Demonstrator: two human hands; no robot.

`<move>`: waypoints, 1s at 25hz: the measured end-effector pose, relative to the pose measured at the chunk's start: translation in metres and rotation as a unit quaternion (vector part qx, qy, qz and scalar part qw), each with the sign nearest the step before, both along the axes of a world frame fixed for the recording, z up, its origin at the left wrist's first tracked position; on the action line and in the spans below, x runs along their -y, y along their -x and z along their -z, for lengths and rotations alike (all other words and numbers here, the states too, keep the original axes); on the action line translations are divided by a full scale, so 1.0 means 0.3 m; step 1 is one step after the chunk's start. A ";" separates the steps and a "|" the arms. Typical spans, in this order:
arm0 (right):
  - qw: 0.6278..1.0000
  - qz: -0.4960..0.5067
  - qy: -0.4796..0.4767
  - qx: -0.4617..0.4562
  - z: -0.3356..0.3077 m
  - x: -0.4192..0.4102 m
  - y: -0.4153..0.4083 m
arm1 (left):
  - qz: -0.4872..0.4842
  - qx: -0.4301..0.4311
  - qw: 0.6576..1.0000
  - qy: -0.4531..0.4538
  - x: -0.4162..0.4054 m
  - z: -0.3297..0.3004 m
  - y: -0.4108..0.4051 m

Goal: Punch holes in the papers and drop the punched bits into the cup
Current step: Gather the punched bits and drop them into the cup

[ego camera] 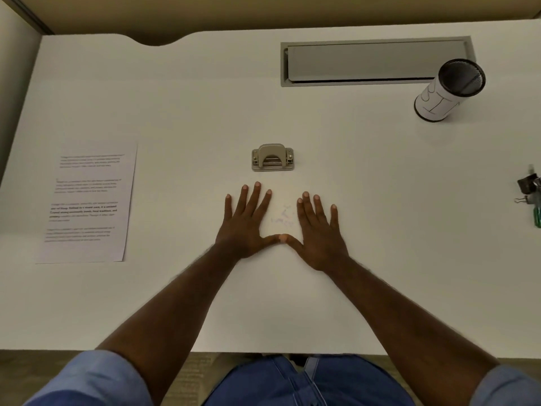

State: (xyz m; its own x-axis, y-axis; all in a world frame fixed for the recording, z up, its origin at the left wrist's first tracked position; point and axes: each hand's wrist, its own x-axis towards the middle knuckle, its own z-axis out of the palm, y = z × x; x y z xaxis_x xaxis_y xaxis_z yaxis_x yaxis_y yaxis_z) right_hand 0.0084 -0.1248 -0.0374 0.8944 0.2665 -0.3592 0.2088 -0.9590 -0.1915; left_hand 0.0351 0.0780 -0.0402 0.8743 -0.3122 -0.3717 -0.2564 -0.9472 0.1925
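Two hands of mine lie flat on the white surface (380, 200), palms down, fingers spread, grasping nothing. My left hand (247, 227) and my right hand (317, 234) sit side by side with the thumb tips touching. In the gap between them lies a faint scatter of small punched bits (282, 215), pale and hard to make out. Just beyond my fingertips stands the grey hole punch (272, 158), apart from both hands. Well off to my left lies a printed sheet of paper (87, 206), flat on the surface. At the far right stands the cup (448, 90), a black mesh cylinder wrapped in white paper, beside a long grey cable hatch (374, 61). A few binder clips (528, 186) show at the right edge. My blue sleeves (96, 379) are rolled up past the forearms.
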 end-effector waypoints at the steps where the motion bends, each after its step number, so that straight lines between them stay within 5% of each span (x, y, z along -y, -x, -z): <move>1: 1.000 -0.018 -0.007 -0.004 -0.003 0.003 -0.003 | 0.015 0.001 1.000 0.002 0.013 0.001 0.006; 5: 0.993 -0.048 -0.109 -0.020 -0.023 0.024 -0.021 | 0.060 -0.002 0.998 0.019 0.048 0.002 0.061; 9: 0.971 0.071 -0.229 -0.010 -0.039 0.027 -0.071 | -0.008 -0.005 0.999 0.042 0.014 -0.015 0.103; 13: 0.983 0.010 -0.181 -0.033 -0.041 -0.028 -0.086 | -0.118 -0.012 0.992 0.037 -0.082 -0.024 0.133; 21: 0.978 -0.142 -0.151 -0.026 -0.027 -0.092 -0.013 | -0.120 -0.025 0.989 0.085 -0.182 -0.027 0.194; 25: 0.984 -0.082 -0.153 0.027 -0.027 -0.088 -0.054 | -0.120 -0.028 0.986 0.115 -0.203 -0.036 0.210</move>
State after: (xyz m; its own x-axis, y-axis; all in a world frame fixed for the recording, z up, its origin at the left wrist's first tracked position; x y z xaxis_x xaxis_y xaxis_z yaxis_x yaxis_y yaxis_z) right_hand 0.0247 -0.0984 -0.0294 0.8460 0.4971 -0.1927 0.3734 -0.8105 -0.4513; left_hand -0.0281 0.1387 -0.0295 0.9133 -0.1804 -0.3651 -0.0134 -0.9093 0.4158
